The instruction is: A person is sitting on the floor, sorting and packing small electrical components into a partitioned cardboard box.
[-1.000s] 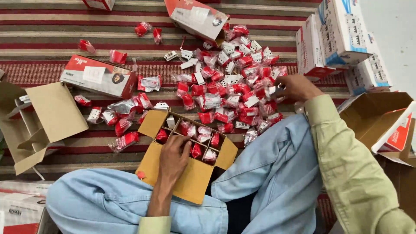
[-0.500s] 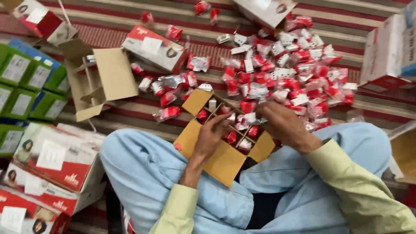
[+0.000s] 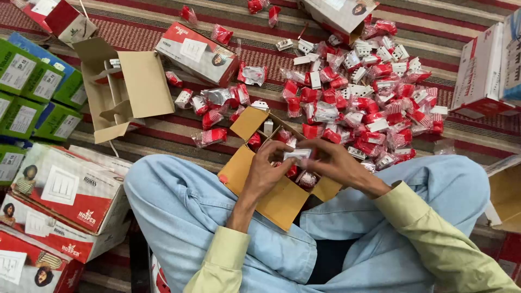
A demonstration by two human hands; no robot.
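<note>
Fingers (image 3: pixel 282 157) of both hands hold packet (image 3: pixel 297 154) crosswise

Two hands, the left hand (image 3: pixel 267 172) and the right hand (image 3: pixel 335 163), together hold one small white packet (image 3: pixel 297 154). One open brown carton (image 3: pixel 271 190) rests on the lap; a second empty brown carton (image 3: pixel 126 89) lies opened flat on the striped mat (image 3: pixel 163 133). Red-and-white packets (image 3: pixel 374 97) lie in a heap on the mat, too many and too overlapped to count exactly, several dozen at least. Four green boxes (image 3: pixel 21 81) show at the left edge. Three red-and-white printed cartons (image 3: pixel 70 195) stack at lower left; one more (image 3: pixel 196 53) lies by the heap.
</note>
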